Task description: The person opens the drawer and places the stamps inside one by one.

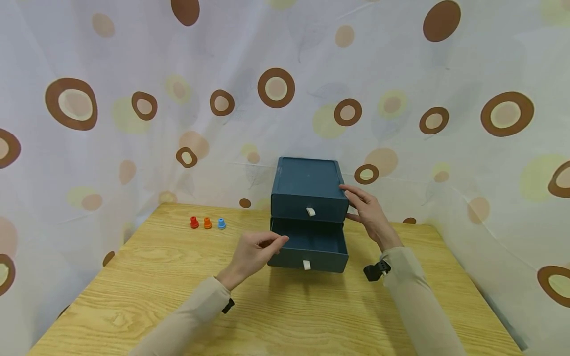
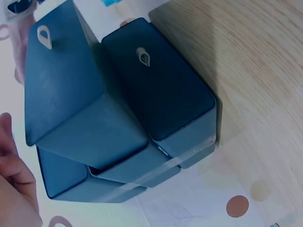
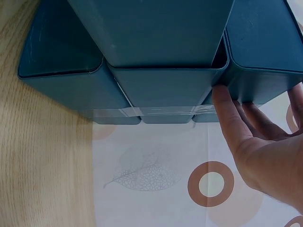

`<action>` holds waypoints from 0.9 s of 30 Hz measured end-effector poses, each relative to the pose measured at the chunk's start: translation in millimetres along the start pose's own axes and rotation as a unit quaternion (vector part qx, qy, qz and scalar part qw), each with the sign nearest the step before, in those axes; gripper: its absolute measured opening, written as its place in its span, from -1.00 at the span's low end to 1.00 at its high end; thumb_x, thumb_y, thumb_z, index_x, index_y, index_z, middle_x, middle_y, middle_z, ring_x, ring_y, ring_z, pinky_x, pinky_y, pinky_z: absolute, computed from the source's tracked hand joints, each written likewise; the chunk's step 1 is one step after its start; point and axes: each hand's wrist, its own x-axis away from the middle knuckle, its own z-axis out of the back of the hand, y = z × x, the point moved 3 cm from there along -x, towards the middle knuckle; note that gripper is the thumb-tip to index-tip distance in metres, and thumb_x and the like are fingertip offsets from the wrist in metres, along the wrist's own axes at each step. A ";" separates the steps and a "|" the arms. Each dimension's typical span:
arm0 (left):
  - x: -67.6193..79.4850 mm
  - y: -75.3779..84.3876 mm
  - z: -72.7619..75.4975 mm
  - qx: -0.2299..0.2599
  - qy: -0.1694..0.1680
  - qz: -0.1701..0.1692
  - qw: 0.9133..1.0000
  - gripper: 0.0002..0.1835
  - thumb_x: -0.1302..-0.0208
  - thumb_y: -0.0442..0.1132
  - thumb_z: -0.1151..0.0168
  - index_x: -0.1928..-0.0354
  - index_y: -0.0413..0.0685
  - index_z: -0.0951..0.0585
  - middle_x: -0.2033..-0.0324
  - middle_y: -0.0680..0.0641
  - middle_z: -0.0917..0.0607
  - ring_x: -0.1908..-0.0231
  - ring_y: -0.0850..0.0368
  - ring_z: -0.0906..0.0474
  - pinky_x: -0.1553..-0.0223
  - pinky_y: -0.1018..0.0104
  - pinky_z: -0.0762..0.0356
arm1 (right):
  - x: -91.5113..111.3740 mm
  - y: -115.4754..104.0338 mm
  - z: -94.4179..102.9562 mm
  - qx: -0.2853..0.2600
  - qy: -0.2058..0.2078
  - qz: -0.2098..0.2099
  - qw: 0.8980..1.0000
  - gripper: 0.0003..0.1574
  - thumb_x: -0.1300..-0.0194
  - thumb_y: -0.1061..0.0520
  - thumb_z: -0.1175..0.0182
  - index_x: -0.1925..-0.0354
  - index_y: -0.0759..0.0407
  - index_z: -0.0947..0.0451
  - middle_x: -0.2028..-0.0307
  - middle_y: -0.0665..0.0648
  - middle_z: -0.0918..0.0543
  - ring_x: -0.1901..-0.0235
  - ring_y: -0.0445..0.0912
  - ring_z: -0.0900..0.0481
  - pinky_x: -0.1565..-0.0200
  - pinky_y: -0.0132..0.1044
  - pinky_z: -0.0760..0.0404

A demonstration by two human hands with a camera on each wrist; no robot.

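Dark-blue boxy drawer unit (image 1: 307, 178) on yellowish wood-grain table (image 1: 178, 277), 12 o'clock; middle drawer (image 1: 285, 258) pulled out. Left hand (image 1: 251, 256) at drawer's 9 o'clock, fingers loosely curled; can't tell whether tips meet. Right hand (image 1: 369, 212) at unit's 3 o'clock, fingers apart, touching its side.

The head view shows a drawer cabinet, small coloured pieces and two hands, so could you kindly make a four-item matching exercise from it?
Column one:
1. Red piece
2. Pulled-out drawer
3. Right hand
4. Blue piece

Column two:
A. At the upper part of the cabinet
B. Row end nearest the cabinet
C. Directly below the top drawer
D. Row end farthest from the cabinet

Pairs: 1-D, 2-C, 3-A, 4-B
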 end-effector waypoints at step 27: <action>-3.9 -57.3 48.0 0.038 0.115 0.276 0.953 -0.48 -0.55 -0.06 0.05 0.40 -0.27 -0.74 0.56 -0.37 -0.68 0.81 0.16 -0.39 0.72 0.38 -0.30 | -0.6 1.3 1.0 -0.001 -0.002 0.003 1.000 -0.32 -0.52 -0.16 0.05 -0.46 0.08 -0.23 -0.54 0.16 -0.01 -0.51 0.18 0.03 -0.32 0.23 -0.31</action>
